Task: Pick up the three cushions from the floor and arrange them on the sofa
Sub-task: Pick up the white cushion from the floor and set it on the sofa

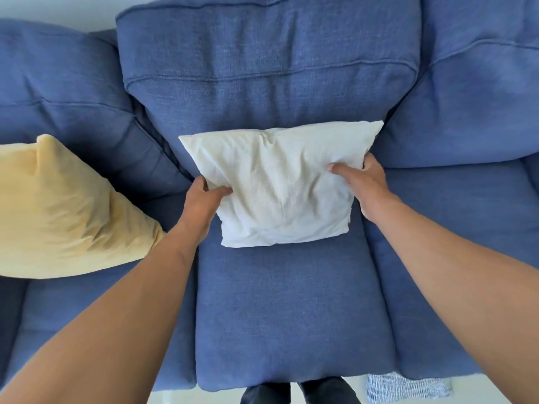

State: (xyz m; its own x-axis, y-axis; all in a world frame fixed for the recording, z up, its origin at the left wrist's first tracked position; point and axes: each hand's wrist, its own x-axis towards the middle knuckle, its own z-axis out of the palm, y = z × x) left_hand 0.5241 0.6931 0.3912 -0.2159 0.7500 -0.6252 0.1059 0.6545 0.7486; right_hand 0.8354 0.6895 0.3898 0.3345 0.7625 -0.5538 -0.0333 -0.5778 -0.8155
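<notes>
At the far left a yellow cushion (64, 211) rests on the left seat of the blue sofa (291, 316), leaning back against the left back cushion, one corner pointing up and another reaching toward the middle seat. Just beside that lower corner the person's left arm runs up from the bottom edge to the left hand (201, 199), which grips the left edge of the white cushion (280, 185): the thumb presses onto the front face, while the fingers (201, 182) curl round the edge and are mostly hidden behind the fabric, so the hand is clamped on the cushion. The white cushion stands tilted on the middle seat, its lower edge touching the seat fabric and its upper edge leaning against the middle back cushion, its cover creased between the two grips. On its right edge the right hand (370, 185) holds it the same way, thumb laid across the front, fingers (372, 161) wrapped behind the side, closed on the cloth. Further right lie the right seat and back cushion of the sofa. Low at the right, below the seat's front edge, a patch of blue-and-white patterned textile (408, 386) shows on the floor, next to the person's dark shoes (300, 392).
</notes>
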